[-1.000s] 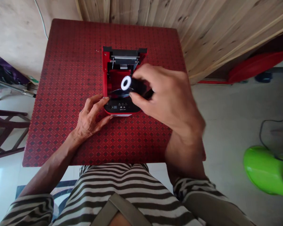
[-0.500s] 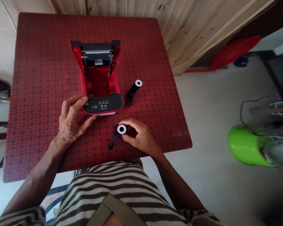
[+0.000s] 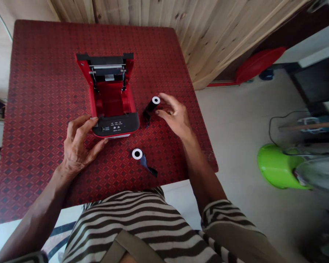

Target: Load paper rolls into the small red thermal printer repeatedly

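Observation:
A small red and black printer [image 3: 109, 100] stands open on the red patterned table [image 3: 44, 91], its red bay bare. My left hand [image 3: 78, 144] rests against the printer's front left corner, fingers spread. Just right of the printer lies a black roll with a white core [image 3: 151, 106]. My right hand [image 3: 174, 115] hovers beside it, fingers apart and fingertips almost touching it. A second black roll with a white core [image 3: 138, 155] lies near the table's front edge, a short strip of black ribbon trailing from it.
A wooden plank wall [image 3: 181, 22] runs behind the table. On the floor at the right stand a green fan base [image 3: 279, 168] with a cable and a red object [image 3: 259, 64] against the wall.
My right hand lifted a roll out of the printer, set it near the table's front edge, let go, and moved up to the other roll. The left hand stayed on the printer.

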`<state>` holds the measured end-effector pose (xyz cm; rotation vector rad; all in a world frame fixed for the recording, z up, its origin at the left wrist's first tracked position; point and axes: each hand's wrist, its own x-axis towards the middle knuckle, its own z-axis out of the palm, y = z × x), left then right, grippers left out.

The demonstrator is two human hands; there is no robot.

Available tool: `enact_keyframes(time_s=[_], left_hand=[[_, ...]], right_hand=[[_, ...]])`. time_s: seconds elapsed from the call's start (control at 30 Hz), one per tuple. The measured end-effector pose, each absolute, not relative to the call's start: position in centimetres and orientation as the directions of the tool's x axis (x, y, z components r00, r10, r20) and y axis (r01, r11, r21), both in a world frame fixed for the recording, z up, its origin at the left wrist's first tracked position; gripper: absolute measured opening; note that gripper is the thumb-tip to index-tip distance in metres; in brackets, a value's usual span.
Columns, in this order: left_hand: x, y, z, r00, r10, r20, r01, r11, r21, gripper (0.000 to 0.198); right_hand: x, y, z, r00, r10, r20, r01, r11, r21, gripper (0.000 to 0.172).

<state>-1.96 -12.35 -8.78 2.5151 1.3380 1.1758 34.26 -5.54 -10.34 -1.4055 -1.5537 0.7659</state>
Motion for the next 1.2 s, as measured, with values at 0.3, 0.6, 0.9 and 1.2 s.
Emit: enact_keyframes(time_s=[0.3,0.6,0.9,1.2], left_hand=[[-1.3,-13.0,-8.0,0.327,0.765,0.555,0.686,-0.596,0.417,0.069],[-1.2,-13.3,-8.4,0.31,0.779,0.544,0.665,-0.587,0.461,0.071],[-1.0,-13.4,-8.7,0.331,0.765,0.552,0.693,-0.595,0.408,0.07],[-1.0,-13.4,-8.7,0.31,0.782,0.54,0.676,-0.581,0.453,0.072]], right_hand=[[33.3,-5.9,-5.9,-0.177,0.939,0.294,0.475,0.343,-0.81,0.033],[24.2,-5.6,2.5,-0.631,0.738,0.239,0.638,0.669,-0.38,0.04],[20.2,-1.4,-1.1,-0.655,0.756,-0.003,0.739,0.639,-0.216,0.029],[18.5,-0.8,-0.9,-0.629,0.764,-0.143,0.772,0.591,-0.235,0.025]])
